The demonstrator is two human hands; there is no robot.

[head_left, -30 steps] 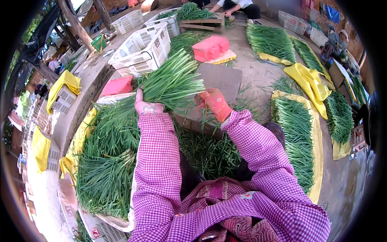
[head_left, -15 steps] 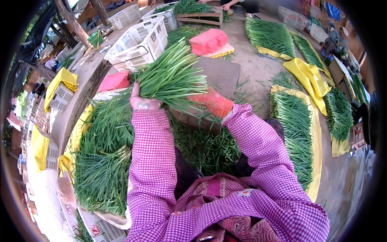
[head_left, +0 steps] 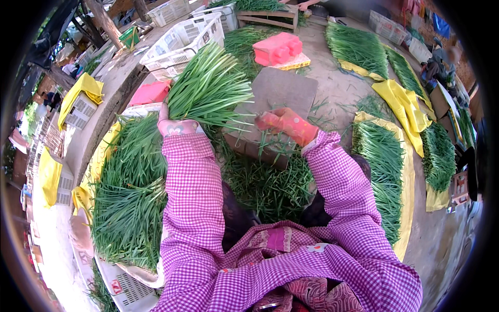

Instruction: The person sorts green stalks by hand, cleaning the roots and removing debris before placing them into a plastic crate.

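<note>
My left hand (head_left: 174,124), in a light patterned glove, is closed around a thick bunch of garlic chives (head_left: 210,88). The leaves fan up and right, their pale ends toward my right hand. My right hand (head_left: 286,125), in an orange-pink glove, has its fingers curled together, just right of the bunch and apart from it. Thin green scraps show under it; whether the fingers hold any is too unclear to tell. Below both hands a brown board (head_left: 283,93) is partly covered by them. A large heap of chives (head_left: 130,208) lies beside my left forearm.
Loose trimmings (head_left: 265,192) cover the ground between my legs. A white crate (head_left: 182,44), pink blocks (head_left: 278,48) and another pink block (head_left: 150,93) stand beyond. Chives lie on yellow sheets (head_left: 408,182) at the right. Another person's hand (head_left: 307,5) shows at the far edge.
My right hand has drawn away from the pale ends of the bunch, rightward. My left hand has shifted slightly left with the chives. The whole view has tilted a little.
</note>
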